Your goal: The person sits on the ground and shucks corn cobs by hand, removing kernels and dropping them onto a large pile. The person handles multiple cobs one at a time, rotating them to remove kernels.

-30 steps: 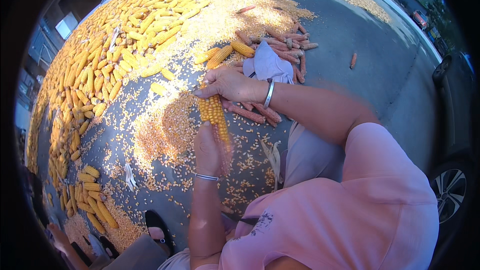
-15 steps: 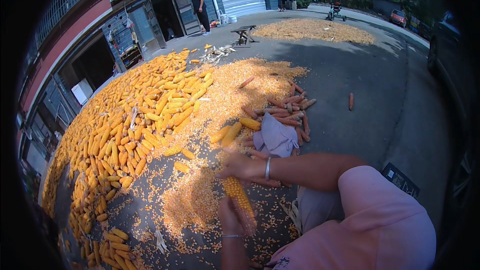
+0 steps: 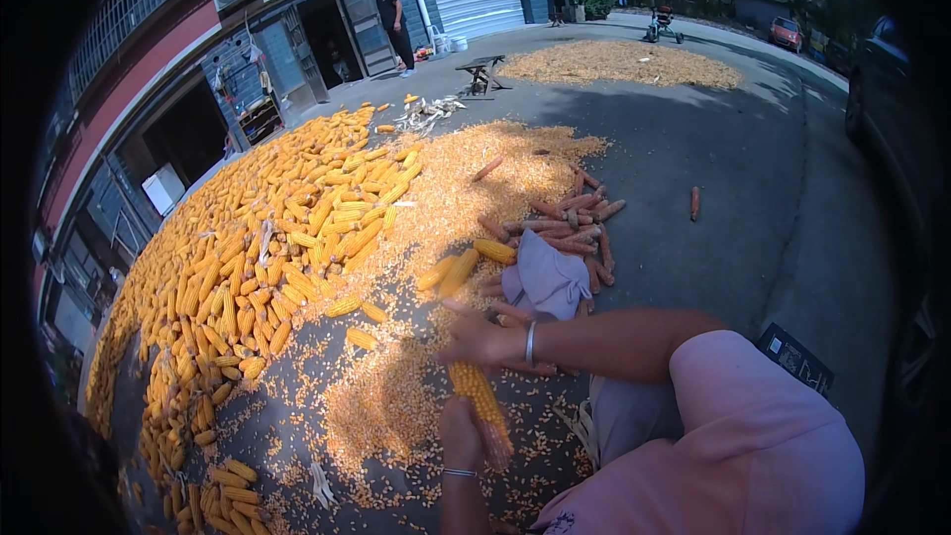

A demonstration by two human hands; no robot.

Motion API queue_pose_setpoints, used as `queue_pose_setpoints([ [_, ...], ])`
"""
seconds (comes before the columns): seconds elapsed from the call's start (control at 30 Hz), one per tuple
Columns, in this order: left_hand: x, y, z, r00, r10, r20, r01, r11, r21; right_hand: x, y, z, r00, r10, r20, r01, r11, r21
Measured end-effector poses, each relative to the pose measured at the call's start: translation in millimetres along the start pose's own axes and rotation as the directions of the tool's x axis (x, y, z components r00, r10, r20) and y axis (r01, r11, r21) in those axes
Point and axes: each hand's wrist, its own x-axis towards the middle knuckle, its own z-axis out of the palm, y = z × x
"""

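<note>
A yellow ear of corn (image 3: 475, 388) stands tilted between my two hands, its lower end partly stripped to the reddish cob. My left hand (image 3: 460, 434), closed, grips it low down. Around its upper end my right hand (image 3: 483, 341) is closed, the fingertips somewhat blurred and partly hidden. Beneath both hands, loose kernels (image 3: 381, 416) cover the ground. Just beyond my right hand lie a few unshelled ears (image 3: 458, 272) and a pale purple cloth (image 3: 548, 275). Reddish bare cobs (image 3: 575, 223) are heaped behind the cloth.
A large pile of unshelled ears (image 3: 228, 282) spreads along the left. Ahead is a sunlit layer of kernels (image 3: 495, 163), with dry husks (image 3: 428, 113) and a small stool (image 3: 482, 73) past it. A person (image 3: 393, 20) stands by a doorway. A dark car (image 3: 892, 89) is at right.
Both hands still hold the same ear. My right hand and the ear have shifted slightly to the right and downward. Otherwise the scene looks the same.
</note>
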Motion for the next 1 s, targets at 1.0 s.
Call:
queue_pose_setpoints([
  [1.0,-5,8,-1,0.998,-0.043,0.049,0.053,0.970,-0.238,-22,-29,9,0.999,0.032,-0.041,-0.031,0.999,0.016],
])
